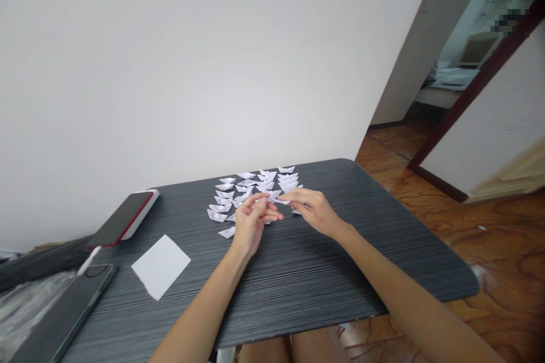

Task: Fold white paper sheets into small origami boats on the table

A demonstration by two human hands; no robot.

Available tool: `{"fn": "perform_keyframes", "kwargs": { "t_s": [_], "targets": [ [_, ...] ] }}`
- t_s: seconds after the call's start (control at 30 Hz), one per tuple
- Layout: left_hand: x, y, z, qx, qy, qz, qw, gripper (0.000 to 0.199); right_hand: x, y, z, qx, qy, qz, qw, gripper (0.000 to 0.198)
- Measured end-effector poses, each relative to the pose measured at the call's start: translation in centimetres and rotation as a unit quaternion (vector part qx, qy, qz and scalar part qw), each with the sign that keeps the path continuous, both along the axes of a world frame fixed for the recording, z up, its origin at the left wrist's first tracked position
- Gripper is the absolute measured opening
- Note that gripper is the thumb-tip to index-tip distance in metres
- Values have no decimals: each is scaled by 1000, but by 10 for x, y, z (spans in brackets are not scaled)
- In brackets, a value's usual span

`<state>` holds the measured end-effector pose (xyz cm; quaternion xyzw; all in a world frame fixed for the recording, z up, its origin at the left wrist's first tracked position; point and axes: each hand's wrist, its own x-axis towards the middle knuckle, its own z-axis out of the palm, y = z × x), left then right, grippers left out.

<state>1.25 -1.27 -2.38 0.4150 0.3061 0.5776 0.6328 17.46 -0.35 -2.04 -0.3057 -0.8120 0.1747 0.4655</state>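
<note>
Between my two hands is a small piece of folded white paper [283, 201], held above the dark table. My left hand [252, 220] pinches its left end between thumb and index finger, the other fingers loosely curled. At its right end, my right hand [314, 211] grips it with the fingertips. The paper's exact folded shape is too small to make out. Just behind and around my hands stand several white paper boats [223, 194] in rough rows, some hidden by my fingers.
A white square paper sheet [162, 266] lies on the dark wood-grain table [340, 272], left of my arms. A red-edged device [121, 218] and a phone [70, 312] with a white cable sit at the left. A white wall [191, 68] rises behind the table; a doorway is at right.
</note>
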Motion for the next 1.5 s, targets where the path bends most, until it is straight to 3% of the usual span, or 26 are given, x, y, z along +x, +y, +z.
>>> {"fn": "perform_keyframes", "kwargs": {
  "t_s": [0.43, 0.53, 0.6, 0.73, 0.83, 0.97, 1.27, 1.5],
  "targets": [
    [4, 0, -3, -1, 51, 17, 999, 18, 1, -2, -1, 18, -18, 22, 999, 29],
    [5, 0, -6, 15, 84, 43, 995, 20, -1, -2, -2, -4, 16, 13, 1000, 26],
    [5, 0, -7, 24, 102, 67, 992, 21, -2, -2, -3, -60, 78, 18, 995, 26],
    [4, 1, -8, 33, 106, 94, 989, 21, -4, 2, -6, -243, 229, 95, 938, 43],
    [4, 1, -8, 36, 96, 99, 990, 22, -5, 5, -7, -320, 298, 125, 891, 34],
    [4, 1, -9, 40, 87, 106, 990, 22, -5, 6, -9, -363, 334, 137, 859, 18],
    [4, -1, -8, 73, 101, 136, 983, 18, 0, 8, -12, -446, 353, 186, 801, 15],
    [4, -4, -5, 97, 154, 110, 977, 17, 4, 9, -10, -470, 309, 155, 812, 12]
  ]
}}
